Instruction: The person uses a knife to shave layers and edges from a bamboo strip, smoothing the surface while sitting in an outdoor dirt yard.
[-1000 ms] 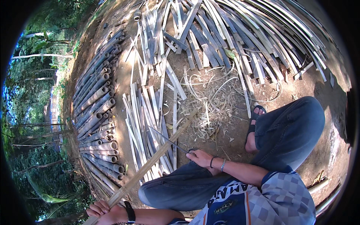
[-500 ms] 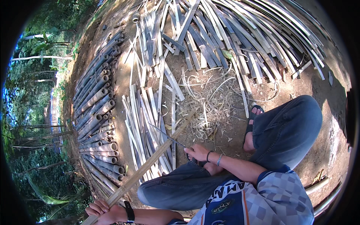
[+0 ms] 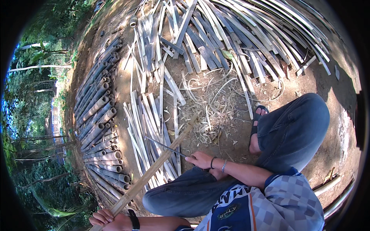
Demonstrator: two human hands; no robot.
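A long split bamboo strip slants from the lower left up to the shavings in the middle. Around its near end my left hand is closed, with a black watch on that wrist. My right hand grips a long, thin-bladed knife; the fingers mostly hide its handle. The blade lies across the strip, its tip pointing up and left over a bundle of pale strips. Curled bamboo shavings lie heaped around the strip's far end.
A large pile of split bamboo strips spreads across the far side. Cut bamboo poles are stacked on the left, open ends toward me. My bent legs in dark trousers flank the work. More poles lie at the lower right.
My right hand and the knife have moved a little down and left, so the blade crosses the strip nearer to my left hand. The left hand keeps its hold; the view has shifted slightly.
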